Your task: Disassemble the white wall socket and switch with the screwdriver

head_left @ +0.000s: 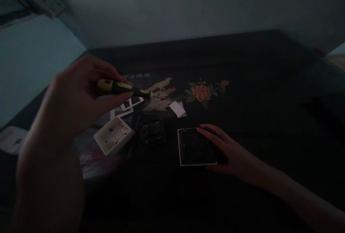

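My left hand (94,85) grips a yellow-and-black screwdriver (124,88) by its handle, raised above the table with the thin shaft pointing right. My right hand (223,145) is closed on the right side of a square wall switch box (198,147) with a white rim and a black inside. Left of that box lies a black square mounting frame (152,131). Beside the frame an open white back box (114,135) sits tilted, its hollow side up. Small white plates (178,109) lie under the line of the screwdriver's tip.
White cover frames (126,107) lie partly behind my left hand. A white piece (12,139) is at the far left. The dark table (256,82) bears a printed flower and bird, and a wall (188,7) stands behind it. The room is dim.
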